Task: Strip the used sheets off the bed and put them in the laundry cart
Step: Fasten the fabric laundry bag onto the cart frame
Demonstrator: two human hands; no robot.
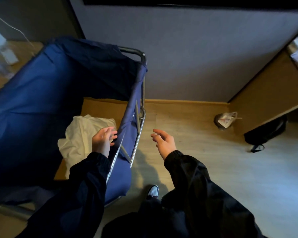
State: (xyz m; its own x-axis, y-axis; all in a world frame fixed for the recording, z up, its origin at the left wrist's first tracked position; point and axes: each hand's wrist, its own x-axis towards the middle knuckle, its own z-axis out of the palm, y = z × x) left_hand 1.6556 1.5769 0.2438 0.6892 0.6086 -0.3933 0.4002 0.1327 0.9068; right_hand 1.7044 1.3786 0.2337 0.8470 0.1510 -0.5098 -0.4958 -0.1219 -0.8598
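From the head camera, looking down, a blue laundry cart (41, 103) with a shiny metal frame (139, 127) stands on the pale wooden floor (205, 152), close to a grey wall (187, 57). A bundle of white sheets (83, 134) lies at the bottom of the cart, on its tan base, toward the right-hand side.

The left hand (103, 137) reaches over the cart's right rim, just above the sheets and beside the blue fabric wall. Its fingers are spread and loose; the grip is released and holds nothing. Whether the fingertips brush the cloth or the fabric wall, I cannot tell.

The right hand (163, 140) hangs outside the cart, over the floor, palm turned inward and fingers half curled, its grip also released. Both arms wear dark sleeves (196, 177).

Below, a black-and-white shoe (152, 192) rests on the floor beside the cart. Farther right, a small bin lined with a plastic bag (225, 120) sits near the wall, and a black bag (265, 133) lies under a wooden counter (272, 93).
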